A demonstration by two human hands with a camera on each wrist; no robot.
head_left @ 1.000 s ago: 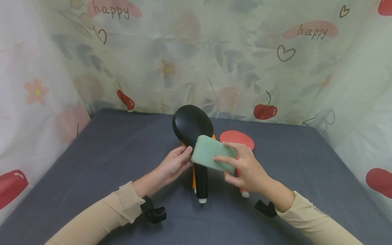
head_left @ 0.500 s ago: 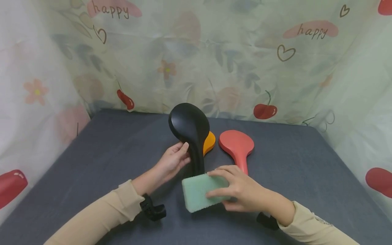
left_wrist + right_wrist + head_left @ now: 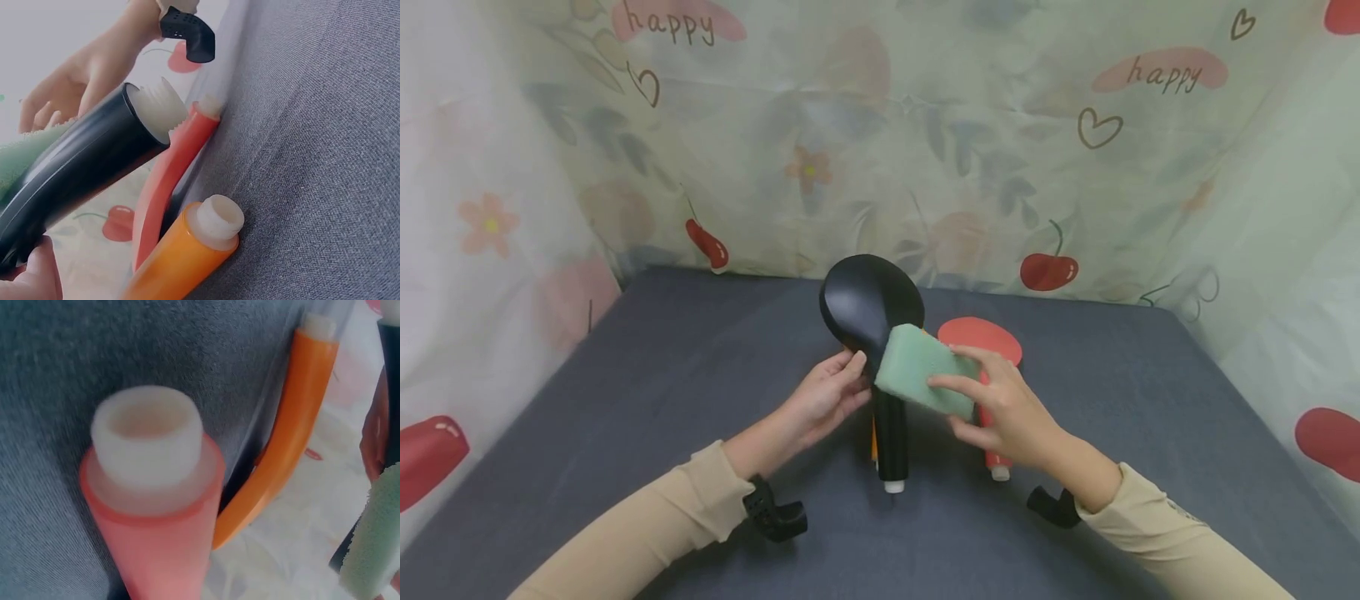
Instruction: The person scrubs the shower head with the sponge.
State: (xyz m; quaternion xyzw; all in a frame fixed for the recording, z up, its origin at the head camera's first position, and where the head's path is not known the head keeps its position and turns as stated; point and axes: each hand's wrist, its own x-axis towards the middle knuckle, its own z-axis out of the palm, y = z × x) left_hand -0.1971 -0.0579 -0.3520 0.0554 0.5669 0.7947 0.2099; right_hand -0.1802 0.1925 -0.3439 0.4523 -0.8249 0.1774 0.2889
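A black handheld shower head (image 3: 859, 302) is raised off the table, held at its neck by my left hand (image 3: 826, 398) between thumb and fingers. My right hand (image 3: 1011, 410) grips a pale green sponge (image 3: 917, 362) with spread, bent fingers. The sponge lies against the upper handle of the black shower head. In the left wrist view, the black handle (image 3: 94, 147) ends in a white threaded connector (image 3: 157, 107). Behind it, mostly hidden in the head view, lies an orange shower head (image 3: 181, 259). A red shower head (image 3: 979, 335) lies to the right, partly covered by my right hand.
A dark grey cloth covers the table (image 3: 700, 350). Patterned curtains (image 3: 880, 150) stand behind it and at both sides. In the right wrist view, the red handle (image 3: 159, 544) and orange handle (image 3: 284, 431) rest on the cloth. Black wrist mounts (image 3: 775, 508) hang under both wrists.
The sponge went down to the lower end of the black handle, then came back up near the neck. The black shower head tilted slightly left and returned. My left hand kept its hold.
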